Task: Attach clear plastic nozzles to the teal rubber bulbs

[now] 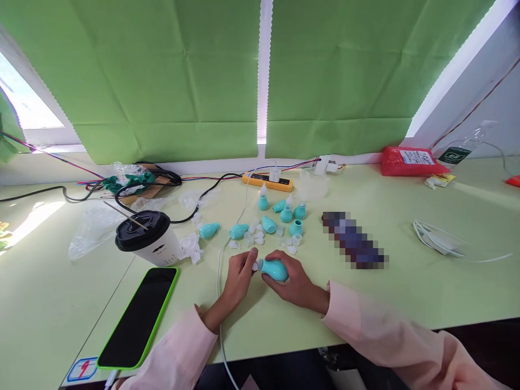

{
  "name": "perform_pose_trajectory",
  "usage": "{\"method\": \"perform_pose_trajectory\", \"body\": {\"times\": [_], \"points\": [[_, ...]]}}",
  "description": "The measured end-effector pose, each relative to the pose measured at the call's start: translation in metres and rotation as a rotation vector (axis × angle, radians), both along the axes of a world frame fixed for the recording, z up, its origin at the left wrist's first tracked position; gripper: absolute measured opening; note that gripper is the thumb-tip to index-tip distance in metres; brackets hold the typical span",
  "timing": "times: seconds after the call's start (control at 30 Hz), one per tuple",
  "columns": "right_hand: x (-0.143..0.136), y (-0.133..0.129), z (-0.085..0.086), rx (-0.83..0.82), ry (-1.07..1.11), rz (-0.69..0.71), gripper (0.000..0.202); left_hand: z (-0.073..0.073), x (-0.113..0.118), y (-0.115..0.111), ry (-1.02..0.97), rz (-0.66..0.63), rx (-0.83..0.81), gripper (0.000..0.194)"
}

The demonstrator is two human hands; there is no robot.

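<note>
My right hand wraps its fingers round a teal nasal aspirator bulb, which lies sideways with its neck to the left. At that neck, my left hand pinches a small whitish nozzle piece; whether it is seated in the neck I cannot tell. Beyond my hands, more teal bulbs lie or stand on the table. Some carry pointed clear tips, such as the upright aspirator; one standing bulb shows an open neck. Small clear and white parts are scattered among them.
At left are a lidded paper cup, crumpled tissue and a green-cased phone. A white cable passes by my left wrist. Behind sits an orange power strip. Rightward are a blurred-out object, a charger cable and a red package.
</note>
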State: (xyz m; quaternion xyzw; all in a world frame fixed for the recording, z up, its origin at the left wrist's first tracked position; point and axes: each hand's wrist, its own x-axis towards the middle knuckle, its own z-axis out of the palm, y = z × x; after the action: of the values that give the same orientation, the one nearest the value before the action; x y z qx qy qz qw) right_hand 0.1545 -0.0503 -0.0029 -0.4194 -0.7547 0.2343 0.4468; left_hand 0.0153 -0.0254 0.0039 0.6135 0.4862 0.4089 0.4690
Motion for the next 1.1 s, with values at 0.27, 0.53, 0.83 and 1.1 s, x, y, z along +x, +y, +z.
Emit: {"method": "perform_pose_trajectory", "body": {"times": [0.27,0.53,0.83,1.1], "points": [[0.004,0.003,-0.001,0.160,-0.228,-0.029,0.024,-0.004,0.001,-0.002,0.145,0.011,0.051,0.037],[0.004,-0.002,0.022,-0.224,-0.095,0.131,0.016,-0.005,-0.002,0.000,0.175,-0.051,0.105,0.036],[0.004,0.002,0.016,-0.296,-0.058,0.185,0.015,0.012,-0.014,0.004,0.211,-0.069,0.215,0.043],[0.014,0.010,0.015,-0.321,0.081,0.000,0.018,0.012,-0.054,0.046,1.101,-0.036,0.625,0.026]]}}
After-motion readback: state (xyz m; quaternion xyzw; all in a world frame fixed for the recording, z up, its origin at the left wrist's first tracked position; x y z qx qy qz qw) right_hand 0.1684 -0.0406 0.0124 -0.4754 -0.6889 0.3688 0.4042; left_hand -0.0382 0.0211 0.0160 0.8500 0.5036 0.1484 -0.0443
